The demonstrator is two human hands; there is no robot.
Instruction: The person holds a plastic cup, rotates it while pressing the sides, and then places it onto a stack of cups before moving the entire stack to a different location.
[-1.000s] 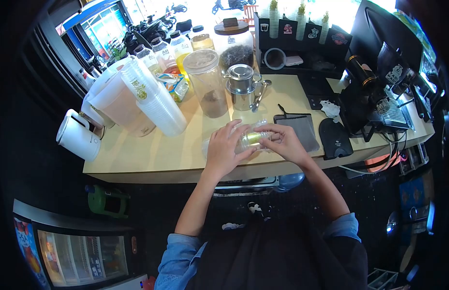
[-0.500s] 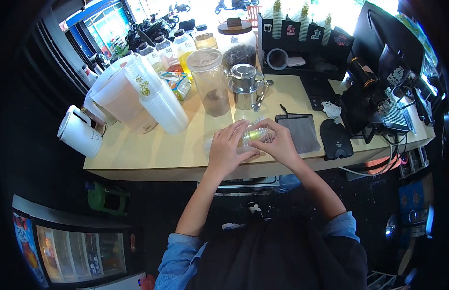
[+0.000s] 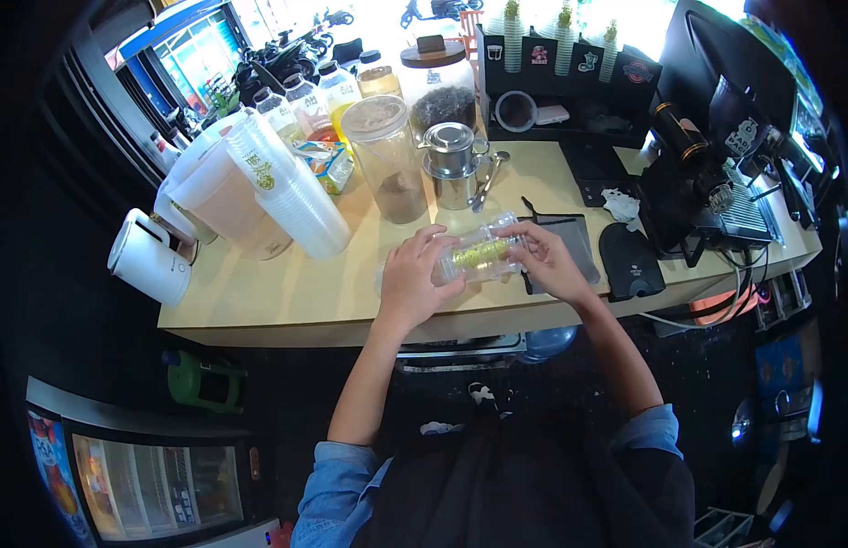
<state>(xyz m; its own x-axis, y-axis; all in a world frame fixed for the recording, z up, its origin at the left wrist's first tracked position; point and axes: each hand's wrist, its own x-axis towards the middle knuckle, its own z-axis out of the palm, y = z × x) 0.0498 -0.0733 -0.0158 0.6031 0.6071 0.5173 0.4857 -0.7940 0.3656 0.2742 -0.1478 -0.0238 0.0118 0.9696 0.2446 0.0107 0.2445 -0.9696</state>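
Observation:
A stack of clear plastic cups (image 3: 479, 259) with yellow-green print lies on its side above the front part of the wooden counter. My left hand (image 3: 413, 277) is wrapped around its left part, thumb toward me. At the right end, my right hand (image 3: 550, 262) pinches the cup rims between thumb and fingers. Part of the stack is hidden behind my left hand. Just behind my hands stand a metal drip coffee filter (image 3: 451, 164) and a tall clear canister (image 3: 387, 164) with brown powder in it. A grey mesh pouch (image 3: 563, 248) lies beside my right hand.
A tall leaning cup stack (image 3: 300, 201), a plastic pitcher (image 3: 225, 196) and a white kettle (image 3: 150, 260) stand on the left. Spoons (image 3: 488, 183) lie beside the filter. At the right are a black tamping mat (image 3: 631, 260) and an espresso machine (image 3: 693, 201). The counter's front edge (image 3: 287, 336) is close to me.
My right hand has shifted right along the cup stack, and my left hand slightly left. More of the printed cups shows between them. The camera view has moved slightly.

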